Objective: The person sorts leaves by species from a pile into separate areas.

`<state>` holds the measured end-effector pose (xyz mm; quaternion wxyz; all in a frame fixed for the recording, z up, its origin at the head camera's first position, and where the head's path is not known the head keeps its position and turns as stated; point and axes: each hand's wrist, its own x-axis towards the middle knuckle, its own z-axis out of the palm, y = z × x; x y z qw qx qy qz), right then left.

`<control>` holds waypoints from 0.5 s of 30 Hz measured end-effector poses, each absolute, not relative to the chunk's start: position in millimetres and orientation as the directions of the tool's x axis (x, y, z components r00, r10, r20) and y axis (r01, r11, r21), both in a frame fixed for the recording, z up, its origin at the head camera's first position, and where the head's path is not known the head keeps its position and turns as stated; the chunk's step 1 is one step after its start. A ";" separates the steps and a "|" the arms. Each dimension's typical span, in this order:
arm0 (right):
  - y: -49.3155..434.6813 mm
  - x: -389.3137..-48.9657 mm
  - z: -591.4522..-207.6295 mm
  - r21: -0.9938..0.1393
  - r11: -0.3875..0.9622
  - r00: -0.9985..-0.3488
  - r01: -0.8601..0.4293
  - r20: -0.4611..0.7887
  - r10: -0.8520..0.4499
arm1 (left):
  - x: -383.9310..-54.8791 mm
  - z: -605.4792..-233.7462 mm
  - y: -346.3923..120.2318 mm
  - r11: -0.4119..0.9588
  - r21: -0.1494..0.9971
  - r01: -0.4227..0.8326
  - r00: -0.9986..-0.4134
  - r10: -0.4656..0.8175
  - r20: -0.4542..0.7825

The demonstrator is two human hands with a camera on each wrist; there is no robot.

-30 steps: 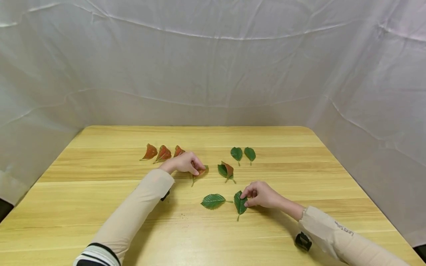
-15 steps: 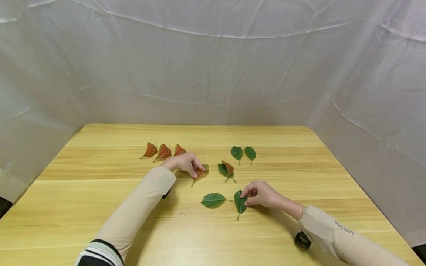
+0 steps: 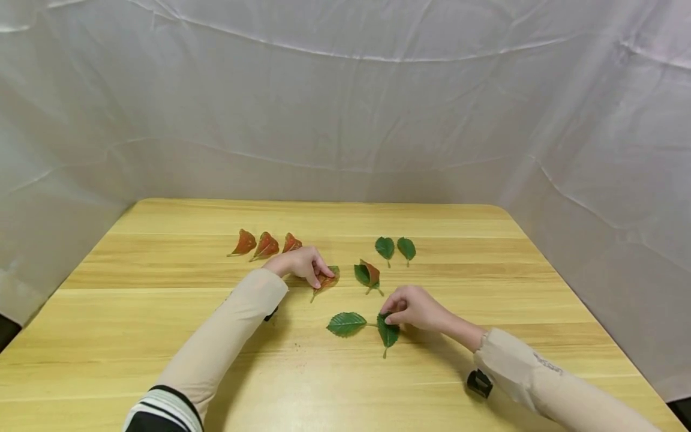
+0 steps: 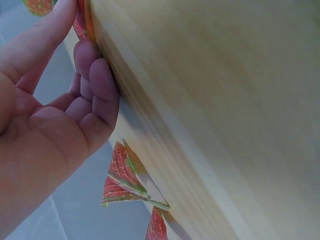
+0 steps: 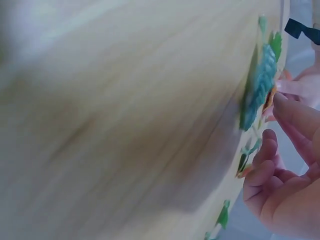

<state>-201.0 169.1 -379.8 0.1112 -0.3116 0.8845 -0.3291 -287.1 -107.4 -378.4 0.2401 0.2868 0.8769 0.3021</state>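
The left hand (image 3: 301, 264) pinched a mottled red leaf (image 3: 326, 281) low over the wooden table (image 3: 270, 390), thumb and forefinger brought narrowly together on its blade; in the left wrist view the other fingers were curled in towards the palm; the leaf's stem pointed back towards the near edge. The right hand (image 3: 414, 307) held a dark green leaf (image 3: 387, 331) near its upper end, thumb and forefinger close together, the stem pointing towards the person; the exact contact of the fingertips was partly hidden.

Just left of that leaf lay a sideways green leaf (image 3: 346, 324), its stem reaching the held one, though whether it ran beneath could not be told; farther back, between the hands, a red-and-green leaf pair (image 3: 367, 275) overlapped, stems crossed; three red leaves (image 3: 267, 246) stood in a row at the far left, the last just beside the left hand; two small green leaves (image 3: 396, 248) lay side by side at the far right.

The beige right sleeve (image 3: 540, 378) bore a short handwritten mark (image 3: 547, 363), too blurred to read.
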 end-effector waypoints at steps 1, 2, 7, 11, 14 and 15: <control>166.8 -201.0 -379.2 -0.646 0.590 -0.781 -0.484 0.016 -0.624 | -287.3 -378.4 -107.5 0.652 0.669 0.357 -0.720 0.649 -0.247; 164.4 -201.1 -378.8 -0.645 0.584 -0.778 -0.494 0.027 -0.628 | -287.5 -378.4 -107.6 0.651 0.670 0.357 -0.719 0.649 -0.247; 150.1 -201.7 -378.3 -0.659 0.544 -0.760 -0.520 0.066 -0.647 | -287.6 -377.8 -107.5 0.651 0.675 0.347 -0.725 0.643 -0.248; 139.2 -202.7 -377.7 -0.673 0.515 -0.746 -0.531 0.083 -0.661 | -286.5 -376.9 -107.3 0.653 0.677 0.340 -0.726 0.639 -0.252; 133.5 -203.7 -377.6 -0.677 0.492 -0.729 -0.547 0.096 -0.678 | -286.0 -377.0 -107.0 0.651 0.675 0.348 -0.719 0.647 -0.254; 131.9 -204.4 -378.0 -0.680 0.483 -0.722 -0.552 0.100 -0.684 | -285.8 -376.9 -107.0 0.650 0.674 0.349 -0.718 0.649 -0.254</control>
